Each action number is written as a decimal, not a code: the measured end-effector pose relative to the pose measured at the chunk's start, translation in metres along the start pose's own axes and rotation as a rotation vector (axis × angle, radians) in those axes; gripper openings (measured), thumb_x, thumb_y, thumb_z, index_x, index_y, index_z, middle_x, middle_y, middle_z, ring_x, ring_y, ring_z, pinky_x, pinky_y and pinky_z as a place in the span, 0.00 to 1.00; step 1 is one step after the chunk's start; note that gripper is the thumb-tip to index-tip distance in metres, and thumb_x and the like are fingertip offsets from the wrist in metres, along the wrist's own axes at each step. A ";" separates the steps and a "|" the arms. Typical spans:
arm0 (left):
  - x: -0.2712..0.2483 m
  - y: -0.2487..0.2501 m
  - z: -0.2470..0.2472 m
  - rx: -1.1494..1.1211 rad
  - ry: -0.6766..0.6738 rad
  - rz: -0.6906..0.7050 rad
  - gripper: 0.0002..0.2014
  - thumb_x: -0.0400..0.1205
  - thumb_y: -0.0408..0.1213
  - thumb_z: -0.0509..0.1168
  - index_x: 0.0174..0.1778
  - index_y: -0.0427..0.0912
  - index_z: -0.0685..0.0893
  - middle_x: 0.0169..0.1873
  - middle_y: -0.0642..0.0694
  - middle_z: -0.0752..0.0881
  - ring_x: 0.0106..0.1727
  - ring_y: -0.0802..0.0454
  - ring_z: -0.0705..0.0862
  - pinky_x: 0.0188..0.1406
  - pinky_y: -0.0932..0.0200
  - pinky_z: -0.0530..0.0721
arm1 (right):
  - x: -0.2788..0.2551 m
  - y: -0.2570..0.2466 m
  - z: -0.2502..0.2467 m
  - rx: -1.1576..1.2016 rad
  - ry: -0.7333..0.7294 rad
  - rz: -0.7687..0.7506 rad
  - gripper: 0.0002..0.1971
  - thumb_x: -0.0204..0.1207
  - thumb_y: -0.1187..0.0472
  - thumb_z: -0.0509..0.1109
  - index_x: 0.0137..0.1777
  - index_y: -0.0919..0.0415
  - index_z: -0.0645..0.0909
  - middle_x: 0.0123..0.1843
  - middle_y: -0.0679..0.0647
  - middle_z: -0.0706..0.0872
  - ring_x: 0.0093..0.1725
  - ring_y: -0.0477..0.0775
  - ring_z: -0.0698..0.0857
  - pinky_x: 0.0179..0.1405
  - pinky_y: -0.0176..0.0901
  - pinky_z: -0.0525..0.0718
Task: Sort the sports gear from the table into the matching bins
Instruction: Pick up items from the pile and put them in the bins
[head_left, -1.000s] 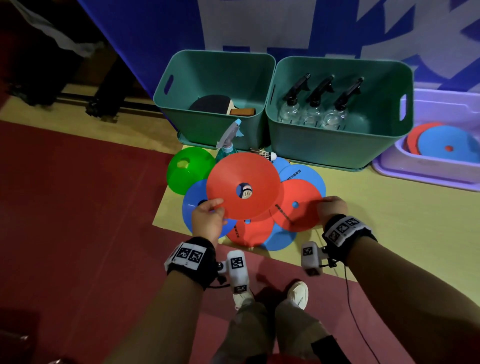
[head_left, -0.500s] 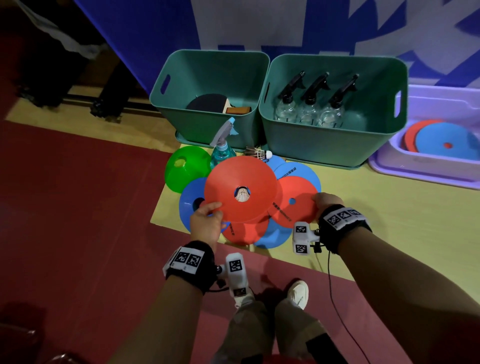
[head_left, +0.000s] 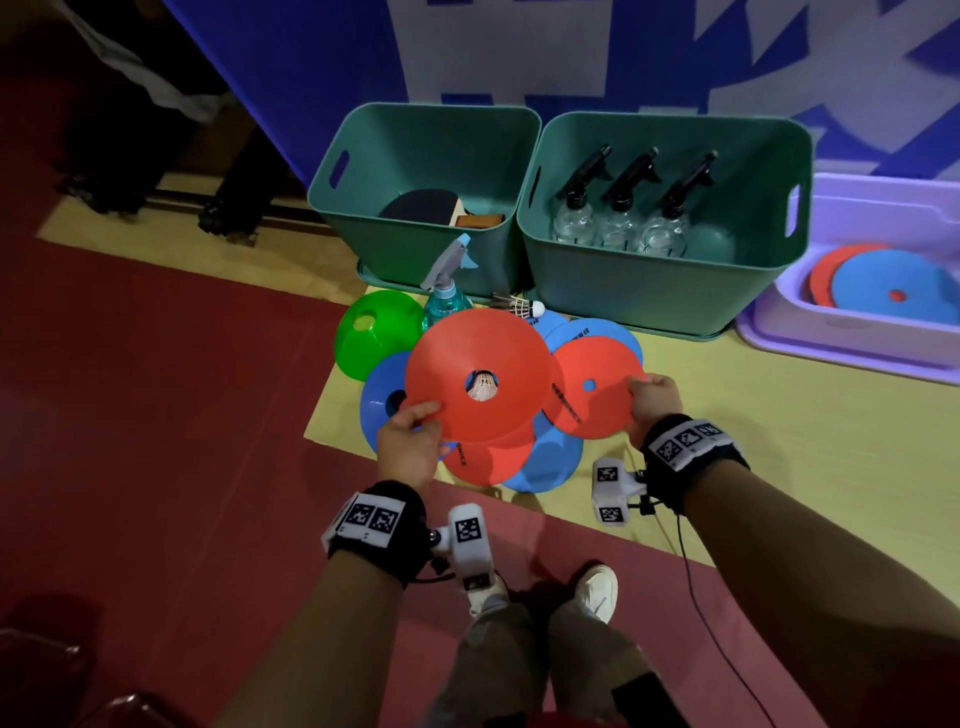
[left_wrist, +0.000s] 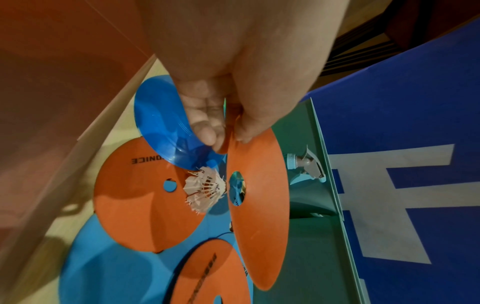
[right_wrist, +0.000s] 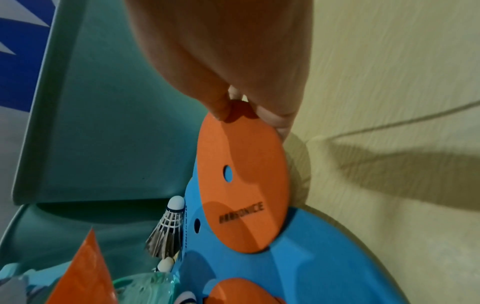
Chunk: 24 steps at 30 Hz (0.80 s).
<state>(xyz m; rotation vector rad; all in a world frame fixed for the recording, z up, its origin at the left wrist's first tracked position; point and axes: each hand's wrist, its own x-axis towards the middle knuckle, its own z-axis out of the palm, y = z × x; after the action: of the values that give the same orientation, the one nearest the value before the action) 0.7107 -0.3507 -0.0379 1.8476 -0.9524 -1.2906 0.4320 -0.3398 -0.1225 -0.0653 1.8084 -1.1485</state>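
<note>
My left hand (head_left: 410, 441) pinches the near-left rim of a large red disc (head_left: 478, 382), lifted above a pile of flat blue and red discs (head_left: 545, 457) on the yellow mat. In the left wrist view that red disc (left_wrist: 257, 205) stands edge-on, with a white shuttlecock (left_wrist: 205, 189) behind its centre hole. My right hand (head_left: 652, 397) pinches the right rim of a smaller red disc (head_left: 592, 387); in the right wrist view this disc (right_wrist: 241, 185) is tilted up off a blue disc (right_wrist: 298, 263).
Behind the pile stand two teal bins: the left bin (head_left: 426, 119) holds a paddle, the right bin (head_left: 670, 130) several spray bottles. A purple tray (head_left: 852, 343) with discs sits at right. A green cone (head_left: 376, 332), a spray bottle (head_left: 447, 291) and a shuttlecock (head_left: 519, 306) lie nearby.
Both hands keep their grips; the right hand has raised the smaller red disc's edge slightly off the pile. The large red disc stays lifted in the left hand.
</note>
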 end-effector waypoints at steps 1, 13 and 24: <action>-0.002 0.001 0.000 0.007 0.002 0.002 0.10 0.83 0.24 0.63 0.56 0.35 0.86 0.45 0.38 0.86 0.32 0.50 0.81 0.24 0.69 0.82 | 0.001 0.001 0.001 0.025 -0.003 0.015 0.10 0.82 0.65 0.60 0.39 0.56 0.70 0.38 0.56 0.77 0.36 0.54 0.77 0.35 0.46 0.76; -0.024 0.024 0.012 0.039 -0.001 0.044 0.11 0.82 0.23 0.61 0.54 0.36 0.86 0.34 0.42 0.86 0.21 0.55 0.82 0.21 0.65 0.82 | -0.024 -0.027 -0.020 0.003 0.084 -0.068 0.12 0.83 0.60 0.62 0.64 0.57 0.77 0.53 0.62 0.83 0.51 0.63 0.83 0.55 0.60 0.86; -0.059 0.101 0.090 -0.003 -0.223 0.228 0.13 0.81 0.22 0.58 0.51 0.37 0.87 0.35 0.39 0.85 0.22 0.49 0.80 0.16 0.65 0.79 | -0.085 -0.099 -0.121 0.075 0.248 -0.388 0.09 0.83 0.67 0.61 0.54 0.64 0.84 0.47 0.61 0.85 0.47 0.56 0.81 0.52 0.50 0.80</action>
<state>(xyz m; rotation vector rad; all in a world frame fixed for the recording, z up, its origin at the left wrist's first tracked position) 0.5923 -0.3616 0.0496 1.5627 -1.2392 -1.3720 0.3485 -0.2719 0.0190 -0.2475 2.0241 -1.5527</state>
